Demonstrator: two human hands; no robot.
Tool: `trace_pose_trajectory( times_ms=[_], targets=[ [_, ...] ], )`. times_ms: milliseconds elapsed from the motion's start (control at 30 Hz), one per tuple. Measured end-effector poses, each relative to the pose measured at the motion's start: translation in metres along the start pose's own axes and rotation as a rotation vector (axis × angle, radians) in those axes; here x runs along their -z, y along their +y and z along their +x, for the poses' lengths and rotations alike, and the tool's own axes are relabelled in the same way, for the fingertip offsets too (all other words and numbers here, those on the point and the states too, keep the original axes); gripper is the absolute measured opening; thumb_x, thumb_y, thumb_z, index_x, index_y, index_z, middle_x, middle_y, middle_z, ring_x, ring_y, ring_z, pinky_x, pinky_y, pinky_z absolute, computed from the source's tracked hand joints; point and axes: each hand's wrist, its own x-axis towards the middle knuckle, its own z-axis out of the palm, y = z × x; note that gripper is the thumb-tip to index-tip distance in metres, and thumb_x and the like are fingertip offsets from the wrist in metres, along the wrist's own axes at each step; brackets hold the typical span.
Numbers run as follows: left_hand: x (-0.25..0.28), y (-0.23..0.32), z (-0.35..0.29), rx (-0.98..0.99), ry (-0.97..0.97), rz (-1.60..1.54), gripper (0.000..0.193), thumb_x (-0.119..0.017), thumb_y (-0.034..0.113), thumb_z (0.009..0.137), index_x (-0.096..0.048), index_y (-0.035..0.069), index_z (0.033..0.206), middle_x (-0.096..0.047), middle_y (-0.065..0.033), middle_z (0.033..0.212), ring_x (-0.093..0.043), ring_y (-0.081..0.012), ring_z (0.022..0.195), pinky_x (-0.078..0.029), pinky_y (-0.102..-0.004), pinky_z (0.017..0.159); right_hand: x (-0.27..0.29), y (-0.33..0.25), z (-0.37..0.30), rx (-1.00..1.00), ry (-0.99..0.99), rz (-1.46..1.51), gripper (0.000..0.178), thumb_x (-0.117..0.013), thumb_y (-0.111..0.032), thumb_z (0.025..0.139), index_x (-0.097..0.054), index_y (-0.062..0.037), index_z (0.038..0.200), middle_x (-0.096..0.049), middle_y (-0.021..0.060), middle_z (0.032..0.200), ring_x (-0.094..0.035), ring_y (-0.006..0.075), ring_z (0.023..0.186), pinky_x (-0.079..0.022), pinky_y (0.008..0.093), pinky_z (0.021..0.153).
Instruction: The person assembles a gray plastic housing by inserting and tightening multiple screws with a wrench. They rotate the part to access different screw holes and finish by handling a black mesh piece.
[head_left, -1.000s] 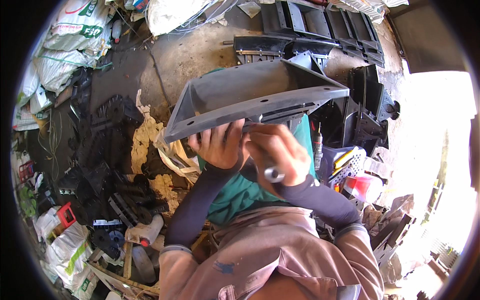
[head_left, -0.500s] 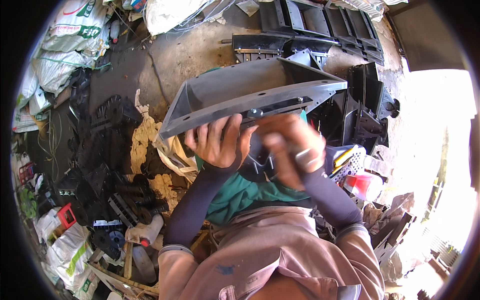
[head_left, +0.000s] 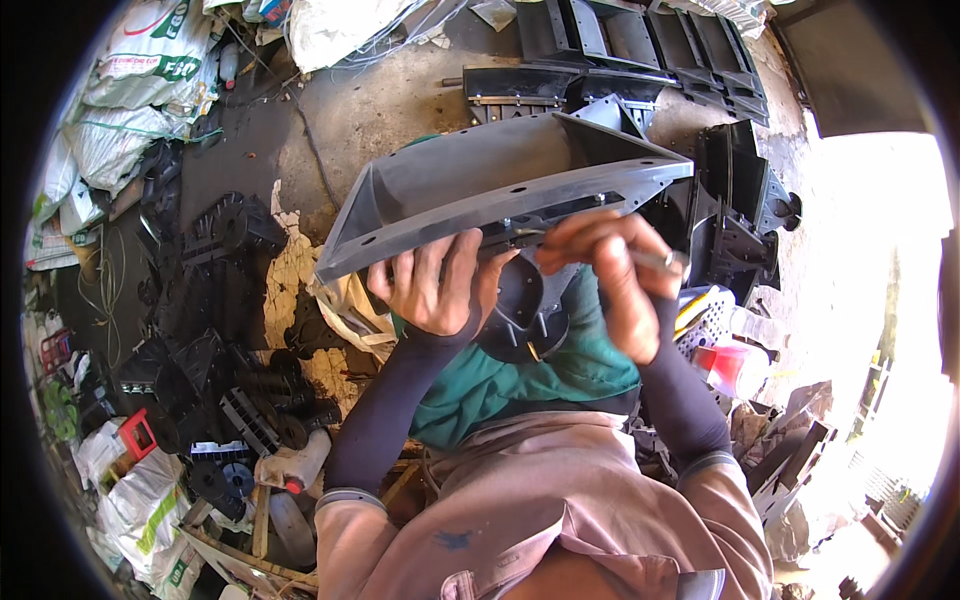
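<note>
A large dark grey trough-shaped part (head_left: 470, 170) lies across my lap, its long flanged edge toward me. My left hand (head_left: 430, 290) grips that near edge from below, fingers curled up against its face. In my right hand (head_left: 625, 270) is a metal wrench (head_left: 672, 263), its handle end sticking out past my fingers. The wrench's other end meets the underside of the flange, near a small bolt (head_left: 506, 223). A rounded black bracket (head_left: 520, 300) hangs under the trough, over the green cloth (head_left: 590, 350) on my lap.
More black troughs (head_left: 620, 40) are lined up on the floor at the far side, with others (head_left: 730, 200) to the right. Black parts (head_left: 240, 225) are heaped on the left, beside white sacks (head_left: 150, 60). A red-and-clear container (head_left: 735, 370) stands near my right elbow.
My right hand has swung to the right with the wrench and is less blurred now. The bracket under the trough shows more. My left hand and the trough have hardly moved.
</note>
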Motion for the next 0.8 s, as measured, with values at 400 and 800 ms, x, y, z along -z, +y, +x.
trace_pose_trajectory(
  times_ms=[400,800],
  targets=[
    [0.001,0.001,0.001,0.014,-0.012,-0.018,0.031,-0.077,0.037,0.083,-0.070,0.015,0.103,-0.066,0.0004,0.094,-0.060,-0.0195,0.085,-0.035,-0.0379,0.090,-0.006,0.003,-0.009,-0.011,0.046,-0.072,0.032,-0.048,-0.022,0.104,-0.059,0.0055,0.094,-0.065,0.0224,0.101,-0.068,0.0310,0.089,-0.054,0.0408,0.082],
    [0.009,0.005,-0.007,0.047,-0.096,0.019,0.032,-0.067,0.044,0.089,-0.073,0.015,0.100,-0.069,-0.0023,0.101,-0.062,-0.0249,0.096,-0.032,-0.0432,0.097,-0.021,-0.002,-0.011,0.210,0.015,-0.318,0.021,-0.058,-0.014,0.098,-0.062,0.0060,0.103,-0.066,0.0198,0.098,-0.068,0.0299,0.083,-0.055,0.0399,0.076]
  ],
)
